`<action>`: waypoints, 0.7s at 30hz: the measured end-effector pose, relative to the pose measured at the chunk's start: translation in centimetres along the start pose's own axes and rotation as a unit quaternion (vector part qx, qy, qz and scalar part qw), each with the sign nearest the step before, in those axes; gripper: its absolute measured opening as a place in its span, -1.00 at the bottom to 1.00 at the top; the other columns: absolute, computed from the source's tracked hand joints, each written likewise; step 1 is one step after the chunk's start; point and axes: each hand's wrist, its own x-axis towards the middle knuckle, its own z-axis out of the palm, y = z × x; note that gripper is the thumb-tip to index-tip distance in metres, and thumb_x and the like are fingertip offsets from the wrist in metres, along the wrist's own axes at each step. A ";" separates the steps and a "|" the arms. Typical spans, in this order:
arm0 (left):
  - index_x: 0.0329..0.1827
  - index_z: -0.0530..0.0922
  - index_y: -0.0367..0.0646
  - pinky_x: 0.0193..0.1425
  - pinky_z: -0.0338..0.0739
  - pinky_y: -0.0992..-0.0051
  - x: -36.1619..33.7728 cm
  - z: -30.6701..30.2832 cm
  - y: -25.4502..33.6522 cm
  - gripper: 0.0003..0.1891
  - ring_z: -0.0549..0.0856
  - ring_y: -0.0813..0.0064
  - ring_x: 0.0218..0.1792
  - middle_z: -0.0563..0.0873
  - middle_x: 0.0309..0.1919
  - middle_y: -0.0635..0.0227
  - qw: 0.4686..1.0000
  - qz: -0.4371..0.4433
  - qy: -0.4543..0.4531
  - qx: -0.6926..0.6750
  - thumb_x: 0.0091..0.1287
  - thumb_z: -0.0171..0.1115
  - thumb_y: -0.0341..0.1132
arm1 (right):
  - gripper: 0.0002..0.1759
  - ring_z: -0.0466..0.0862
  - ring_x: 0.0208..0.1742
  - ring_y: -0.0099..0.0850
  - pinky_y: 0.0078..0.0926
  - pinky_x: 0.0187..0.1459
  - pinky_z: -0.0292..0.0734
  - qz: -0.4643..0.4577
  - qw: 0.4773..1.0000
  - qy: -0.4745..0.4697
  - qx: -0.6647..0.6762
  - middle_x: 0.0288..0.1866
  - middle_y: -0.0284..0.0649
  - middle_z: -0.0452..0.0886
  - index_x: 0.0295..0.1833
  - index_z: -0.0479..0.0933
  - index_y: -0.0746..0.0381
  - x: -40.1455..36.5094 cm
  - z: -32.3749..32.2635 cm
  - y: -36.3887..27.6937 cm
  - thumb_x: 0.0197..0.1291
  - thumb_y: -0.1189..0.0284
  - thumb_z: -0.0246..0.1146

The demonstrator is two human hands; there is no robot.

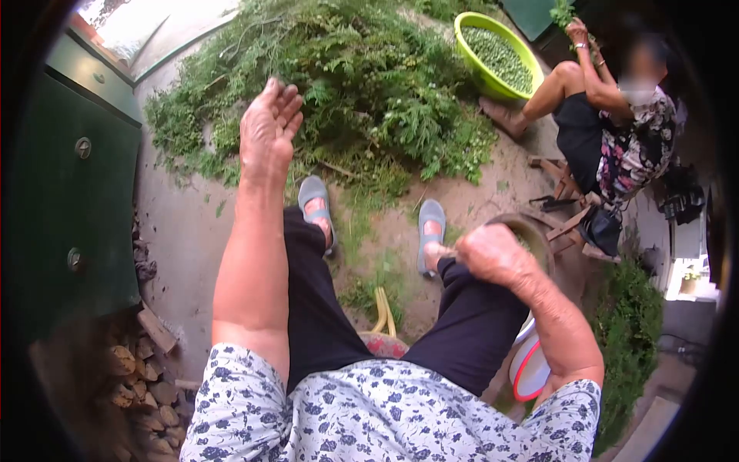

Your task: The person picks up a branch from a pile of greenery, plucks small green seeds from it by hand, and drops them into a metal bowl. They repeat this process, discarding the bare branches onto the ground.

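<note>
My left hand [271, 129] is stretched out over the near left edge of a large heap of cut green conifer branches [369, 100]. Its palm is turned up, the fingers are loosely curved and apart, and I see nothing held in it. Above my right knee, my right hand [499, 252] is closed in a fist; whatever it may hold is hidden. Just beyond that fist stands a round brown tub [545, 245], partly covered by my hand and forearm.
A person [635, 142] sits on a wooden stool at the right, holding a green sprig. A lime-green basin [460, 37] of green bits stands behind the heap. A green cabinet [73, 192] and stacked firewood [150, 393] are left; more cut greenery [627, 339] lies right.
</note>
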 end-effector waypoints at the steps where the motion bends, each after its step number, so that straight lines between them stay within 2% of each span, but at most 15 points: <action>1: 0.11 0.42 -0.23 0.11 0.41 0.34 0.8 -0.8 0.0 -0.60 0.56 0.36 0.02 0.59 -0.01 0.23 1.000 -0.017 -0.004 -0.024 0.35 0.14 -0.14 | -0.82 0.64 -0.33 -0.06 -0.18 -0.31 0.53 -0.026 0.999 -0.033 0.021 -0.39 0.00 0.62 -0.40 0.56 0.22 0.6 0.5 -0.4 0.06 0.32 0.22; 2: -0.10 0.53 -0.15 -0.07 0.47 0.42 0.7 -1.0 0.0 -0.76 0.65 0.48 -0.23 0.69 -0.25 0.36 0.999 -0.015 0.004 -0.033 0.33 0.15 -0.18 | -0.80 0.64 -0.30 -0.06 -0.17 -0.27 0.53 -0.054 0.995 -0.067 0.044 -0.40 0.01 0.62 -0.44 0.56 0.22 1.3 1.2 -0.8 0.04 0.30 0.23; 5: -0.14 0.54 -0.13 -0.13 0.50 0.47 0.1 -0.7 0.3 -0.80 0.65 0.51 -0.28 0.69 -0.28 0.37 0.999 -0.019 0.014 -0.034 0.33 0.16 -0.20 | -0.77 0.64 -0.23 -0.09 -0.15 -0.20 0.52 -0.097 0.985 -0.091 0.109 -0.43 0.00 0.61 -0.47 0.56 0.23 4.1 2.1 -0.4 0.05 0.28 0.22; 7: -0.16 0.55 -0.11 -0.18 0.52 0.50 0.3 -0.5 0.1 -0.83 0.66 0.54 -0.32 0.69 -0.30 0.38 0.998 -0.034 0.013 -0.050 0.32 0.17 -0.22 | -0.78 0.65 -0.13 -0.12 -0.26 -0.16 0.57 -0.036 0.988 -0.127 0.075 -0.25 -0.04 0.64 -0.26 0.63 0.25 6.6 -3.0 0.2 -0.04 0.49 0.15; 8: -0.16 0.55 -0.11 -0.18 0.52 0.50 0.5 -0.3 0.1 -0.83 0.66 0.54 -0.32 0.69 -0.30 0.38 0.998 -0.033 0.015 -0.051 0.32 0.17 -0.22 | -0.78 0.65 -0.16 -0.14 -0.27 -0.13 0.57 -0.008 0.999 0.012 0.034 -0.20 -0.10 0.65 -0.25 0.63 0.26 9.0 -4.8 3.1 -0.03 0.46 0.16; 9: -0.16 0.54 -0.11 -0.19 0.52 0.51 0.5 -0.1 0.1 -0.83 0.66 0.54 -0.33 0.69 -0.30 0.39 0.998 -0.030 0.017 -0.055 0.32 0.17 -0.23 | -0.75 0.65 -0.16 -0.18 -0.29 -0.07 0.56 -0.004 0.970 0.218 0.109 -0.18 -0.14 0.65 -0.19 0.61 0.27 9.6 -8.7 5.8 0.00 0.44 0.16; 10: -0.16 0.54 -0.11 -0.21 0.52 0.52 0.3 0.0 0.0 -0.84 0.66 0.54 -0.34 0.69 -0.31 0.39 0.998 -0.030 0.021 -0.058 0.32 0.17 -0.24 | -0.65 0.61 -0.03 -0.23 -0.31 0.02 0.52 0.026 0.854 0.320 0.410 -0.06 -0.10 0.62 0.01 0.54 0.27 9.5 -13.3 6.9 0.09 0.39 0.18; 11: -0.15 0.53 -0.11 -0.22 0.52 0.53 0.2 0.3 0.1 -0.84 0.66 0.54 -0.34 0.69 -0.33 0.38 0.997 -0.033 0.025 -0.064 0.32 0.18 -0.26 | -0.48 0.53 0.10 -0.27 -0.39 0.12 0.46 0.020 0.756 0.414 0.508 0.09 0.00 0.53 0.21 0.38 0.31 9.4 -16.6 7.4 0.17 0.31 0.21; 12: -0.15 0.53 -0.11 -0.22 0.52 0.53 0.4 0.6 0.2 -0.84 0.66 0.54 -0.34 0.69 -0.33 0.38 0.997 -0.036 0.028 -0.063 0.32 0.18 -0.26 | -0.34 0.43 0.17 -0.42 -0.42 0.07 0.44 -0.080 0.725 0.522 0.441 0.22 -0.14 0.43 0.35 0.22 0.23 9.0 -19.7 7.7 0.20 0.26 0.26; 13: -0.15 0.52 -0.12 -0.22 0.52 0.52 0.7 0.7 0.2 -0.85 0.66 0.54 -0.35 0.69 -0.33 0.38 0.997 -0.027 0.023 -0.069 0.32 0.17 -0.27 | -0.34 0.41 0.24 -0.38 -0.46 0.13 0.43 -0.080 0.726 0.534 0.426 0.27 -0.07 0.38 0.36 0.18 0.30 8.1 -21.8 8.1 0.22 0.31 0.24; 14: -0.15 0.52 -0.12 -0.22 0.52 0.52 0.8 0.5 0.1 -0.85 0.66 0.54 -0.35 0.69 -0.33 0.37 0.997 -0.021 0.022 -0.072 0.31 0.17 -0.28 | -0.48 0.51 0.12 -0.41 -0.50 0.10 0.46 -0.110 0.669 0.584 0.446 0.14 -0.09 0.51 0.28 0.30 0.32 8.0 -22.5 6.9 0.24 0.38 0.21; 16: -0.15 0.51 -0.16 -0.22 0.53 0.49 1.1 0.2 0.4 -0.85 0.66 0.52 -0.33 0.69 -0.31 0.35 0.998 -0.018 0.006 -0.059 0.32 0.15 -0.30 | -0.72 0.57 -0.30 -0.60 -0.71 -0.31 0.55 -0.125 0.591 0.581 0.546 -0.18 -0.27 0.55 0.06 0.42 0.40 8.8 -21.3 4.3 0.24 0.57 0.14; 18: -0.17 0.50 -0.20 -0.19 0.55 0.46 1.0 0.3 0.7 -0.84 0.66 0.48 -0.31 0.68 -0.29 0.32 0.998 0.010 0.001 -0.061 0.34 0.14 -0.29 | -0.65 0.63 -0.08 -0.46 -0.57 0.02 0.52 -0.062 0.692 0.509 0.508 -0.07 -0.17 0.63 0.12 0.46 0.32 11.3 -16.0 5.1 0.25 0.42 0.19; 19: -0.17 0.50 -0.21 -0.17 0.55 0.44 1.1 0.1 0.7 -0.83 0.67 0.47 -0.30 0.68 -0.29 0.31 0.998 0.012 -0.011 -0.057 0.34 0.14 -0.28 | -0.77 0.68 -0.26 -0.48 -0.58 -0.09 0.58 -0.062 0.651 0.472 0.591 -0.25 -0.25 0.68 -0.03 0.56 0.31 12.8 -13.0 4.1 0.24 0.44 0.20; 21: -0.15 0.50 -0.23 -0.13 0.56 0.42 1.5 -0.6 1.1 -0.80 0.67 0.43 -0.30 0.68 -0.29 0.28 0.998 0.004 -0.026 -0.055 0.33 0.16 -0.27 | -0.80 0.68 -0.29 -0.50 -0.58 -0.25 0.62 0.035 0.641 0.422 0.640 -0.28 -0.23 0.67 -0.07 0.56 0.33 14.9 -7.2 2.0 0.23 0.48 0.20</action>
